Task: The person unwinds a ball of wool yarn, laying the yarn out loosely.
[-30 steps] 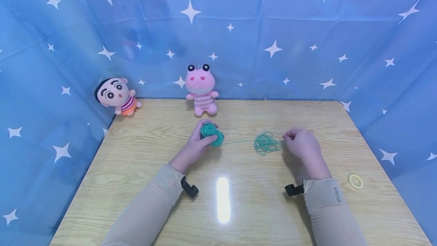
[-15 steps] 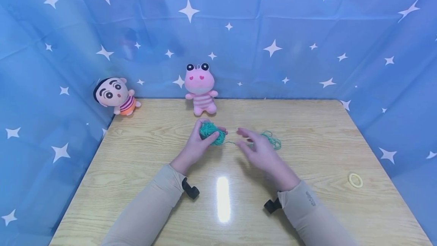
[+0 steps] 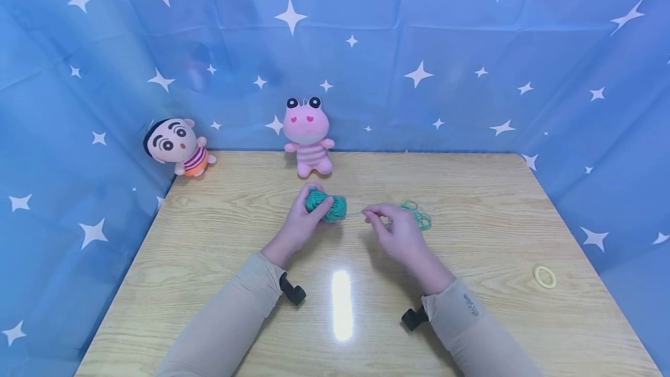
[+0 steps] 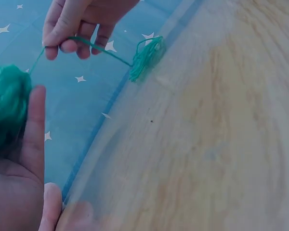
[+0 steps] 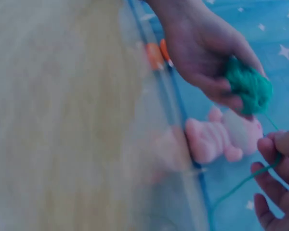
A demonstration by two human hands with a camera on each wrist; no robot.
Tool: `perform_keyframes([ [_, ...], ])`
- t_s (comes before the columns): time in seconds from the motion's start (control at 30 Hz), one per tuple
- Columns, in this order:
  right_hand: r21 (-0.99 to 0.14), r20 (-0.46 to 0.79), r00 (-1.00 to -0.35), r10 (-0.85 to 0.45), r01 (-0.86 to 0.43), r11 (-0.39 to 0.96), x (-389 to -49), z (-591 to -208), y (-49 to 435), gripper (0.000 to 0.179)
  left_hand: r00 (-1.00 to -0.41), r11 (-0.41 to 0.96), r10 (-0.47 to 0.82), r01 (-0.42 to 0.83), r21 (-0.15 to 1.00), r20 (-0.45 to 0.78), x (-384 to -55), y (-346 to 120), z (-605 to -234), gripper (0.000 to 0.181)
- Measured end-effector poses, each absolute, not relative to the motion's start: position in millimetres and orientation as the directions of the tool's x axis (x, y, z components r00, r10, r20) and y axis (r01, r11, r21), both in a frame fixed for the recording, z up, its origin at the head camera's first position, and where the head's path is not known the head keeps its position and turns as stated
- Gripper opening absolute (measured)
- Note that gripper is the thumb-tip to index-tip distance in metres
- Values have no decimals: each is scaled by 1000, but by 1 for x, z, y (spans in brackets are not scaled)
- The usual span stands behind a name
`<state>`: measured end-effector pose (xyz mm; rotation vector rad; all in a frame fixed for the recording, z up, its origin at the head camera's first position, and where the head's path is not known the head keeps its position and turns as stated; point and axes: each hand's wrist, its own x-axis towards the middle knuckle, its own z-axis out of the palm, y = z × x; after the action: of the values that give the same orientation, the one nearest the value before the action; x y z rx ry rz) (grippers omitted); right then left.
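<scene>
My left hand (image 3: 297, 223) grips a green ball of yarn (image 3: 335, 208), thumb over its front and fingers behind it. From the ball's right side a thin strand runs to my right hand (image 3: 400, 234), which pinches it between thumb and fingertips. In the left wrist view the strand (image 4: 108, 52) passes on from the pinch to a loose heap of yarn (image 4: 147, 58). That heap lies on the table behind my right hand and is partly hidden by it in the head view. The right wrist view shows the ball (image 5: 250, 89) held in the left hand's fingers.
A pink plush toy (image 3: 309, 138) sits at the table's back edge, beyond the yarn ball. Another plush doll (image 3: 180, 147) leans at the back left corner. A pale yellow ring (image 3: 545, 277) lies on the wooden table (image 3: 471, 179) at the right. A blue starry curtain (image 3: 366, 63) hangs behind.
My right hand has come left from beyond the loose heap toward the ball, then its fingers have closed on the strand. The ball has turned in my left hand, which stays in place.
</scene>
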<state>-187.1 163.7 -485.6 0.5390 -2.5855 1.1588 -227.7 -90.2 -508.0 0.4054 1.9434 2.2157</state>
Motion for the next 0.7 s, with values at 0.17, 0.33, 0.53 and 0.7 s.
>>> perform_keyframes([
  [0.17, -689, 337, -925, -173, -368, 625, -192, -477, 182, 20, -940, -180, 324, 54, 982, 111, -229, -92, -509, 27],
  [0.33, -697, 358, -924, -138, -362, 619, -195, -473, 192, 20, -888, -131, 443, 73, 989, 125, -232, -100, -512, 59],
  [0.53, -681, 423, -899, -114, -398, 615, -197, -475, 194, 15, -825, -64, 556, 81, 995, 103, -232, -100, -513, 58],
  [0.7, -669, 486, -872, -63, -417, 616, -198, -475, 198, 14, -804, -188, 583, 12, 982, 121, -228, -100, -510, 33],
])
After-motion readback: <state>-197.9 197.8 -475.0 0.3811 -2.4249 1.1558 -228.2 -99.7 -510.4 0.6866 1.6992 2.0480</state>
